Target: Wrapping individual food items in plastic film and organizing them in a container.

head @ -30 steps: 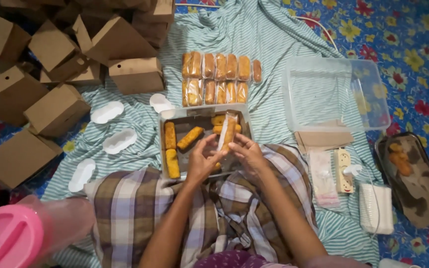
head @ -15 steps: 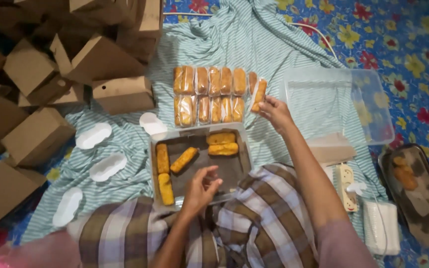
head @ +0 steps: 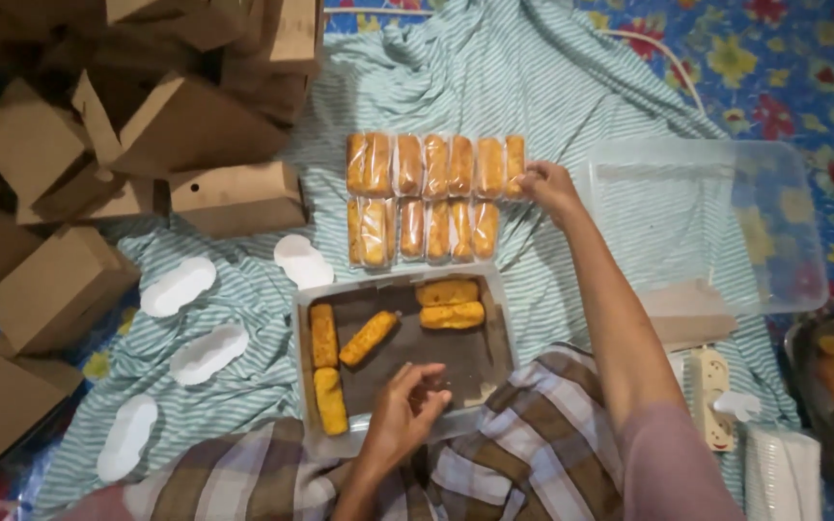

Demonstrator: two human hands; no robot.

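In the head view, the right hand (head: 550, 185) is seen at the far right end of the wrapped rolls (head: 431, 198), fingers pinching the last one into the row. The left hand (head: 403, 410), loosely curled and holding nothing, rests on the near tray (head: 480, 367), steadying it.

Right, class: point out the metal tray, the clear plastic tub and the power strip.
metal tray (head: 480, 371): head view, bare floor of the tray.
clear plastic tub (head: 784, 207): head view, right wall.
power strip (head: 714, 391): head view, its middle.
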